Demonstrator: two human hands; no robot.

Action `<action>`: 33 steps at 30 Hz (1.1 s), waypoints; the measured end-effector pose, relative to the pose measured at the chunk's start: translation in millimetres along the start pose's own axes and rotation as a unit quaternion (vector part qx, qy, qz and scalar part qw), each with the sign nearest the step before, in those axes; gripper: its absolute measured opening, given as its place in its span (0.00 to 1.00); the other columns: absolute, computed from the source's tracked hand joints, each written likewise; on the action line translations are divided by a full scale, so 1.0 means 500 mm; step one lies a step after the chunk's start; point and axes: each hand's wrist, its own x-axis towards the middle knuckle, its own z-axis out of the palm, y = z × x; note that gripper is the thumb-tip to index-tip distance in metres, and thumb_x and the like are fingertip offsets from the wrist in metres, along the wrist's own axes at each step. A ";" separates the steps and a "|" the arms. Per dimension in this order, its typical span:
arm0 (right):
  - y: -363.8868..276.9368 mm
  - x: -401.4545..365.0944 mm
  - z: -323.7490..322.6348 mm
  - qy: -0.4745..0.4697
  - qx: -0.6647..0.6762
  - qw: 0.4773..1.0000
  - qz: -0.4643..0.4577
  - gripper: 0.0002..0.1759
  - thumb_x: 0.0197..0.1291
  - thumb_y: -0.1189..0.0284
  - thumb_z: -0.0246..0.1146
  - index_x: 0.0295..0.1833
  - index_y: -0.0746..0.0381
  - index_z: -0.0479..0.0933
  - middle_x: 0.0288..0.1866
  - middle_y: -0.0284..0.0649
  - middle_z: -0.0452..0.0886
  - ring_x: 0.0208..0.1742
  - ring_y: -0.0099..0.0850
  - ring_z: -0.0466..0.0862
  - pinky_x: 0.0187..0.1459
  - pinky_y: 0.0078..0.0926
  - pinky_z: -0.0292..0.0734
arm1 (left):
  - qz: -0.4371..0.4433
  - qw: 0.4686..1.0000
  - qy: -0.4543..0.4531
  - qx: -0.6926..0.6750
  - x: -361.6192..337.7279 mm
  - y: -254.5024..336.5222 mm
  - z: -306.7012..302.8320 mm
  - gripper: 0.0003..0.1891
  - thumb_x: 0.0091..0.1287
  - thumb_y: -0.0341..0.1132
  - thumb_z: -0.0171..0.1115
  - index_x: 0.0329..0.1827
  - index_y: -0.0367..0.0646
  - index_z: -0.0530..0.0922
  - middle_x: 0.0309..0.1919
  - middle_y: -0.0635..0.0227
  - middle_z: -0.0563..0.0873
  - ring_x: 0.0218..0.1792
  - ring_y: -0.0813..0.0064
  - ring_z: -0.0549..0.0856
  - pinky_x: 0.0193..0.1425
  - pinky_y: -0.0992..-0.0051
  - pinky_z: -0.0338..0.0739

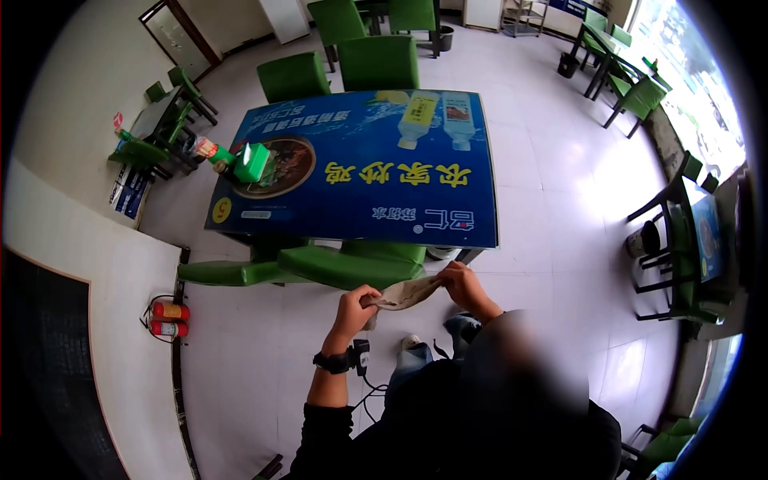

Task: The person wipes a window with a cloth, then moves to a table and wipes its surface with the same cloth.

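A greyish-beige cloth [411, 294] with dark stains is stretched between my two hands in front of my body. My left hand [352, 310] pinches one end, and a bit of the cloth hangs below it. The other end is gripped by the closed fingers of my right hand [468, 288]. Just beyond the cloth stand green chairs [344, 266] at the near side of a table [280, 210] with a blue printed top. On that table are a green tissue box [251, 162] and a container with a green lower part [214, 152], both toward the left.
Two more green chairs [378, 64] stand at the table's far side. Red fire extinguishers [170, 319] are by the left wall. Other tables with chairs line the left wall and the window side, with a dark bin [642, 239] at the right. A black cable [370, 390] hangs from my left wrist.
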 end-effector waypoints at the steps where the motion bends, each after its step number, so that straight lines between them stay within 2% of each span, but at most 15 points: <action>1: 0.025 0.005 -0.019 -0.020 0.002 1.000 -0.015 0.07 0.41 0.83 0.58 0.28 0.63 0.78 0.28 0.43 0.75 0.35 0.42 0.75 0.40 0.31 0.71 | -0.004 0.999 -0.040 0.028 0.021 0.000 0.015 0.10 0.45 0.18 0.56 0.32 0.36 0.76 0.27 0.63 0.81 0.30 0.76 0.80 0.35 0.79 0.73; 7: 0.177 0.047 -0.145 -0.019 -0.027 0.999 -0.022 0.07 0.41 0.83 0.58 0.28 0.63 0.78 0.28 0.42 0.75 0.36 0.40 0.74 0.39 0.30 0.71 | -0.078 0.987 -0.103 0.090 0.168 0.028 0.144 0.10 0.46 0.19 0.56 0.32 0.35 0.77 0.30 0.60 0.81 0.32 0.72 0.81 0.36 0.78 0.73; 10: 0.226 0.092 -0.237 0.057 -0.036 0.997 -0.042 0.09 0.41 0.84 0.55 0.28 0.63 0.78 0.30 0.40 0.73 0.37 0.38 0.73 0.38 0.30 0.71 | 0.005 0.995 -0.038 0.090 0.245 0.034 0.243 0.10 0.46 0.19 0.54 0.33 0.36 0.77 0.29 0.60 0.80 0.31 0.67 0.80 0.35 0.76 0.73; 12: 0.293 0.128 -0.274 0.136 -0.052 0.984 -0.104 0.10 0.40 0.85 0.56 0.30 0.62 0.76 0.32 0.41 0.73 0.37 0.40 0.73 0.38 0.32 0.71 | 0.105 0.976 0.134 0.134 0.293 0.046 0.317 0.11 0.45 0.18 0.53 0.33 0.35 0.76 0.30 0.60 0.79 0.33 0.61 0.79 0.36 0.73 0.73; 14: 0.357 0.156 -0.298 0.181 -0.055 0.970 -0.150 0.11 0.40 0.85 0.56 0.32 0.61 0.74 0.36 0.41 0.74 0.38 0.41 0.74 0.37 0.34 0.72 | 0.133 0.951 0.198 0.198 0.333 0.059 0.388 0.11 0.45 0.17 0.53 0.33 0.35 0.76 0.31 0.61 0.78 0.35 0.60 0.78 0.38 0.72 0.73; 15: 0.408 0.163 -0.294 0.121 -0.064 0.982 -0.128 0.15 0.42 0.84 0.56 0.39 0.61 0.74 0.43 0.45 0.73 0.45 0.43 0.73 0.44 0.33 0.72 | 0.165 0.917 0.254 0.261 0.351 0.058 0.421 0.11 0.45 0.16 0.53 0.33 0.35 0.76 0.32 0.61 0.78 0.37 0.59 0.77 0.39 0.70 0.72; 16: 0.437 0.181 -0.293 0.071 -0.091 0.984 -0.134 0.18 0.43 0.81 0.57 0.45 0.60 0.71 0.48 0.47 0.71 0.51 0.44 0.70 0.50 0.35 0.67 | 0.121 0.918 0.246 0.286 0.366 0.035 0.456 0.14 0.44 0.16 0.53 0.35 0.36 0.76 0.37 0.61 0.77 0.41 0.59 0.76 0.43 0.69 0.71; 17: 0.462 0.196 -0.286 0.020 -0.117 0.983 -0.139 0.23 0.44 0.78 0.58 0.51 0.60 0.69 0.53 0.49 0.68 0.57 0.44 0.67 0.57 0.37 0.63 | 0.053 0.931 0.186 0.309 0.378 -0.020 0.490 0.21 0.43 0.19 0.57 0.45 0.39 0.73 0.45 0.58 0.74 0.47 0.57 0.73 0.50 0.66 0.68; 18: 0.509 0.183 -0.264 -0.073 -0.222 0.963 -0.133 0.32 0.44 0.74 0.58 0.60 0.59 0.61 0.59 0.49 0.62 0.65 0.44 0.57 0.64 0.42 0.48 | 0.013 0.937 0.121 0.328 0.377 -0.052 0.522 0.26 0.43 0.21 0.59 0.50 0.41 0.70 0.49 0.57 0.71 0.51 0.56 0.70 0.52 0.63 0.66; 19: 0.530 0.161 -0.252 -0.076 -0.214 0.964 -0.137 0.32 0.44 0.74 0.58 0.60 0.59 0.61 0.59 0.49 0.62 0.65 0.44 0.57 0.64 0.42 0.48 | -0.026 0.937 0.054 0.345 0.371 -0.078 0.550 0.31 0.42 0.24 0.62 0.55 0.42 0.67 0.53 0.57 0.68 0.54 0.55 0.68 0.55 0.61 0.64; 21: 0.569 0.149 -0.251 -0.173 -0.224 0.953 -0.104 0.33 0.44 0.73 0.56 0.61 0.59 0.59 0.59 0.47 0.62 0.66 0.43 0.54 0.65 0.45 0.44 | -0.099 0.941 0.003 0.325 0.368 -0.122 0.599 0.36 0.41 0.28 0.65 0.59 0.44 0.62 0.58 0.55 0.62 0.58 0.53 0.63 0.58 0.58 0.61; 27: 0.618 0.154 -0.246 -0.239 -0.210 0.941 -0.118 0.32 0.45 0.73 0.54 0.61 0.59 0.59 0.57 0.46 0.64 0.65 0.42 0.55 0.65 0.43 0.44 | -0.138 0.949 0.070 0.275 0.399 -0.124 0.631 0.33 0.47 0.29 0.61 0.59 0.43 0.61 0.59 0.50 0.59 0.59 0.50 0.61 0.59 0.58 0.59; 29: 0.618 0.182 -0.235 -0.241 -0.195 0.943 -0.122 0.31 0.46 0.75 0.52 0.61 0.60 0.59 0.58 0.48 0.64 0.66 0.41 0.56 0.65 0.42 0.44 | -0.174 0.924 0.080 0.330 0.418 -0.120 0.633 0.32 0.48 0.30 0.61 0.59 0.42 0.61 0.60 0.50 0.58 0.60 0.51 0.60 0.59 0.57 0.59; 31: 0.621 0.214 -0.225 -0.220 -0.243 0.925 -0.191 0.32 0.47 0.70 0.54 0.62 0.59 0.58 0.58 0.46 0.63 0.66 0.42 0.55 0.66 0.42 0.44 | -0.178 0.927 0.085 0.320 0.427 -0.136 0.634 0.31 0.50 0.34 0.60 0.60 0.44 0.61 0.62 0.51 0.56 0.61 0.51 0.58 0.58 0.54 0.58; 33: 0.618 0.232 -0.220 -0.274 -0.255 0.907 -0.195 0.32 0.48 0.69 0.54 0.62 0.58 0.58 0.60 0.46 0.61 0.67 0.42 0.53 0.66 0.42 0.43 | -0.185 0.911 0.065 0.364 0.443 -0.150 0.639 0.31 0.52 0.38 0.60 0.61 0.46 0.61 0.64 0.53 0.54 0.63 0.51 0.55 0.58 0.50 0.56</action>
